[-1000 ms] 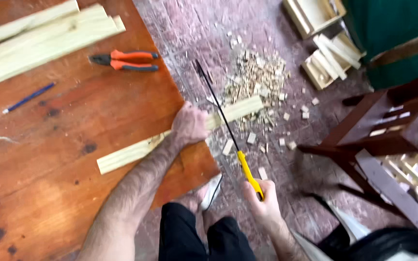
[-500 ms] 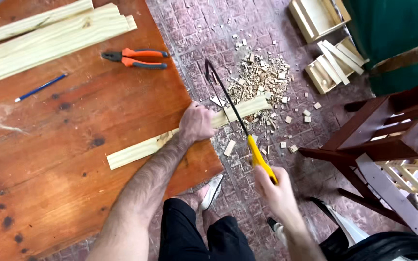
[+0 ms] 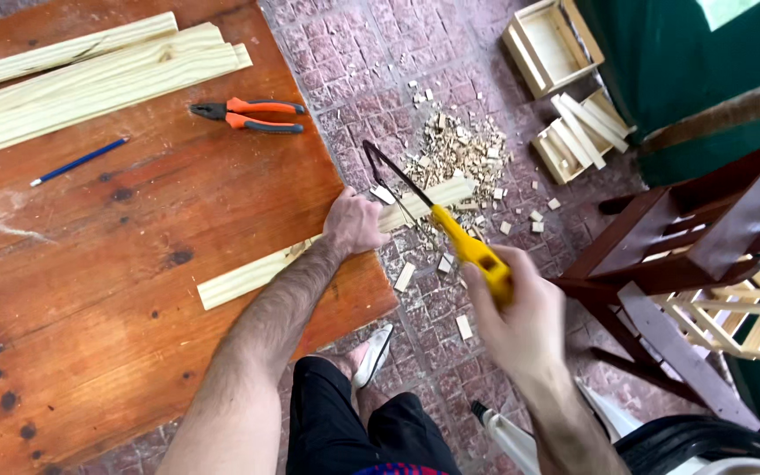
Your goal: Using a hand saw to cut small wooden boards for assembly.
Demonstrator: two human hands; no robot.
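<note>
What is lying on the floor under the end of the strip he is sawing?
A heap of small wood offcuts lies on the brick floor below the wooden strip. The strip, saw and left hand hide some pieces.

Pale pine strip flat across my counter's corner, far end overhanging the brick floor, yellow-handled hacksaw with thin black frame slanting across that overhanging end, blade on wood

Bare bench lies open left of the strip; pliers, pencil and planks crowd its far edge.
</note>
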